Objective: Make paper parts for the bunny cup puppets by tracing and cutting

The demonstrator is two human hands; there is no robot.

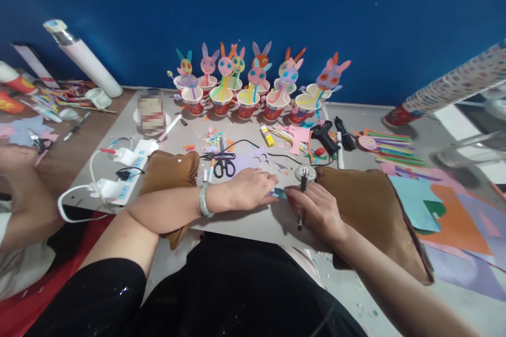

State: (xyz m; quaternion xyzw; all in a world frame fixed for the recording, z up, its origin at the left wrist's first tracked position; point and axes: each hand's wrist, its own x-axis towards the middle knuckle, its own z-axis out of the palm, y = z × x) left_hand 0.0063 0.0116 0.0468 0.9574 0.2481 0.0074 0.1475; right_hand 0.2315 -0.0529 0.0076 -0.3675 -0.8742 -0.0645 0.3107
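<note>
My left hand (pixel 251 189), with a pale bangle (pixel 203 200) at its wrist, is closed near the table's front edge. Its fingertips pinch one end of a small teal paper piece (pixel 280 193). My right hand (pixel 318 213) has thumb and forefinger at the paper's other end. A black-and-clear pen (pixel 303 189) is tucked in the right hand's fingers, tip pointing up and away from me. Just beyond my left hand lie black-handled scissors (pixel 224 168) and a cut lilac paper sheet (pixel 253 157).
Red paper cups (pixel 247 108) with rabbit-faced paper figures line the back. A glue stick (pixel 267 136) and black glue gun (pixel 326 137) lie mid-table. Brown cushions (pixel 363 210) flank my hands. A power strip (pixel 136 168) is at left, coloured paper (pixel 462 216) at right. Another person's arm (pixel 27 195) shows far left.
</note>
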